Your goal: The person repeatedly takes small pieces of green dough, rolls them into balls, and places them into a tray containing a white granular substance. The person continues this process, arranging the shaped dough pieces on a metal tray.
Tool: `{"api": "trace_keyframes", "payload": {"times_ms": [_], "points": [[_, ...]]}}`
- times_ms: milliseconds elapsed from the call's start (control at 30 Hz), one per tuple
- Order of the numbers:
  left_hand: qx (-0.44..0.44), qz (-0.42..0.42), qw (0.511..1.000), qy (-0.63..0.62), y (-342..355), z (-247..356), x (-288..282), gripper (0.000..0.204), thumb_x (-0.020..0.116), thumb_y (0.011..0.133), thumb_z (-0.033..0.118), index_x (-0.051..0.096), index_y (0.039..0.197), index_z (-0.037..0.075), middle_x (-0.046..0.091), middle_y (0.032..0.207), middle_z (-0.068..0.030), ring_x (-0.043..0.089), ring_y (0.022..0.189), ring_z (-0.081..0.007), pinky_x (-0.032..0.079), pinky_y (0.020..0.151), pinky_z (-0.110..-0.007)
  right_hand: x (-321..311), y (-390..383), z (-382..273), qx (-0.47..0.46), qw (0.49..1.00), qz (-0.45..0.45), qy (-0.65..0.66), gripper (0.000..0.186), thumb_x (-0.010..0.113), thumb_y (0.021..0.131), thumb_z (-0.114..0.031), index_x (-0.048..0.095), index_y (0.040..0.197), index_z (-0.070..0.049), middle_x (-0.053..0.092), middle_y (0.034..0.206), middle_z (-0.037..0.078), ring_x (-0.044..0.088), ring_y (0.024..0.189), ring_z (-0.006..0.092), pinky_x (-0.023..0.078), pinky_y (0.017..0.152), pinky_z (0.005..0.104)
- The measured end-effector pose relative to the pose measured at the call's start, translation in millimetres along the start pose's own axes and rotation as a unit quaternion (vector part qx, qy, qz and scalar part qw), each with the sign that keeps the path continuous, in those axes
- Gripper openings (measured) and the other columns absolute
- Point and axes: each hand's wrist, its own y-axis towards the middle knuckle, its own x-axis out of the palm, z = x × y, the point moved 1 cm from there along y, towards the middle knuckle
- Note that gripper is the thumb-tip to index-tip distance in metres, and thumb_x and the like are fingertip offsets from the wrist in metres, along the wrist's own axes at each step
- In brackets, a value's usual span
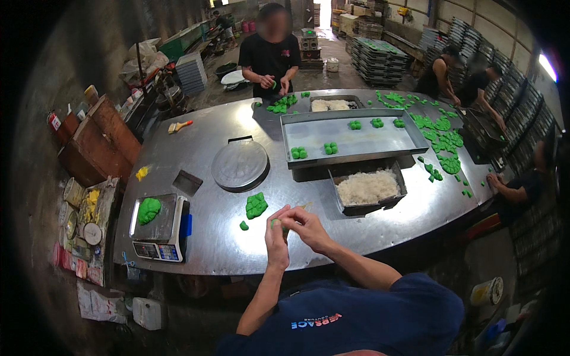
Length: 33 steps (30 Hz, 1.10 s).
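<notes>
In the head view, my left hand (276, 240) and my right hand (304, 228) meet above the steel table's near side, fingers closed round a small green dough piece (275, 223), mostly hidden by them. Just behind and left of them lie a pile of green lumps (256, 205) and a single small lump (243, 226). A round metal disc (240, 163) sits farther back. At the left, a digital scale (156, 251) bears a larger green lump (149, 210). Beyond my hands are a pan of white granules (365, 188) and a long tray (356, 155) holding several clustered green pieces.
A co-worker (270, 59) handles green material across the table; others (442, 77) work along the right side among scattered green pieces. A brush (179, 126) and small metal plate (187, 183) lie at left, beside a cluttered side stand (89, 231). Stacked trays (377, 62) stand behind.
</notes>
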Motion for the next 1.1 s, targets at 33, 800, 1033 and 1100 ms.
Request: {"api": "trace_keyframes", "payload": {"times_ms": [33, 800, 1033, 1100], "points": [[0.001, 0.031, 1.000, 0.000, 1.9, -6.2, -7.4, 0.045, 0.034, 0.108, 0.028, 0.041, 0.141, -0.002, 0.056, 0.134, -0.0164, 0.058, 0.115, -0.0196, 0.049, 0.095, -0.029, 3.9, -5.0, -18.4, -0.023, 0.999, -0.023, -0.004, 0.023, 0.070, 0.092, -0.010, 0.067, 0.113, -0.002, 0.063, 0.107, 0.005, 0.060, 0.096, 0.0139, 0.050, 0.087, 0.0305], [-0.084, -0.114, 0.989, 0.048, 55.6, -33.4, 47.0, 0.050, 0.044, 0.107, 0.030, 0.038, 0.148, 0.002, 0.047, 0.143, -0.0126, 0.046, 0.132, -0.0213, 0.037, 0.111, -0.034, -87.4, 29.7, -1.5, 0.019, 0.994, 0.098, 0.041, 0.018, 0.071, 0.092, -0.015, 0.068, 0.102, -0.001, 0.062, 0.091, 0.003, 0.059, 0.083, 0.0107, 0.049, 0.074, 0.0252], [0.013, 0.061, 0.967, 0.247, 59.8, -19.6, 56.4, 0.065, 0.019, 0.109, 0.047, 0.061, 0.099, -0.001, 0.059, 0.082, -0.0074, 0.057, 0.079, -0.0154, 0.046, 0.077, -0.031, -81.5, 33.0, -44.0, -0.186, 0.949, 0.009, -0.255, 0.016, 0.076, 0.084, -0.010, 0.070, 0.100, -0.008, 0.056, 0.098, 0.009, 0.058, 0.085, 0.0195, 0.050, 0.072, 0.0287], [-0.013, 0.031, 0.972, 0.231, 57.6, -14.4, 60.2, 0.073, 0.012, 0.108, 0.052, 0.061, 0.097, -0.001, 0.060, 0.076, -0.0073, 0.058, 0.072, -0.0177, 0.047, 0.074, -0.033, -87.5, 49.5, -50.3, -0.271, 0.886, 0.025, -0.376, 0.022, 0.077, 0.083, -0.014, 0.065, 0.099, -0.005, 0.057, 0.094, 0.008, 0.058, 0.082, 0.0183, 0.049, 0.070, 0.0289]]}}
